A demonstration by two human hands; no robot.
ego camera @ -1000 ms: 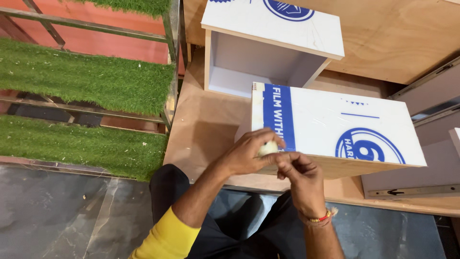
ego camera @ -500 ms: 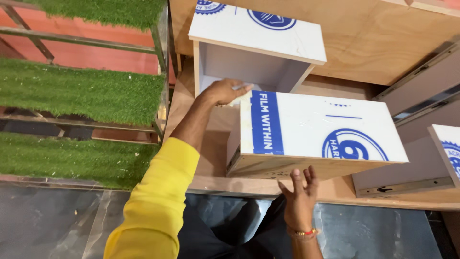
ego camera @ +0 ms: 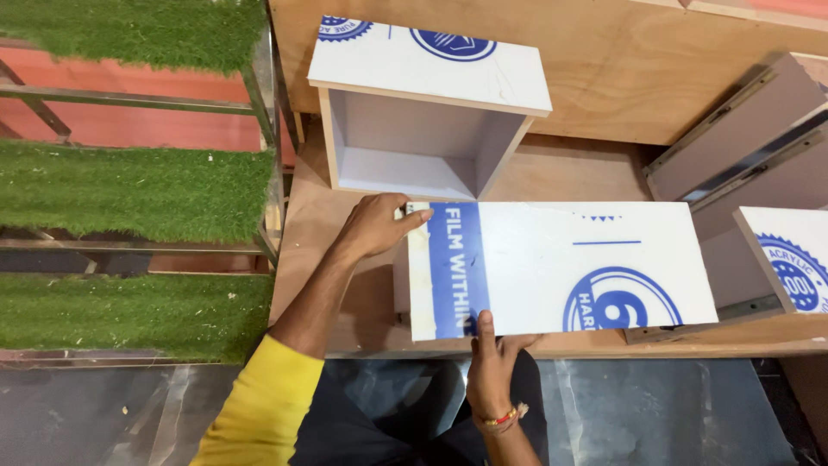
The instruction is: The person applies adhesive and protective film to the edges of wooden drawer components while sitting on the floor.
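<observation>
Hands on opposite edges of the film-covered white panel (ego camera: 561,267), which lies flat on top of a box sitting on the plywood surface (ego camera: 595,168).

Left hand (ego camera: 375,226) is at the far-left corner, fingers curled over the edge, thumb side up; looks like a pinch on the corner, possibly on a small white piece there, too small to tell. Right hand (ego camera: 493,362) is at the near edge, thumb (ego camera: 485,332) pressed flat on top of the blue stripe, other fingers tucked under the edge and out of sight, so grip from below can't be confirmed. My read: diagonal hold steadies the panel so it can't rotate or slide on the box.

Open white box (ego camera: 423,112) stands just behind, opening facing the person, close to the panel's far edge but apart.

Hidden or unclear:
- box under the panel, only a sliver of side shows at left
- third printed panel (ego camera: 789,263) cut off at right edge
- grey boards with metal rails (ego camera: 742,142) at right, partly overlapped
- green turf shelves (ego camera: 129,185) at left, unrelated
</observation>
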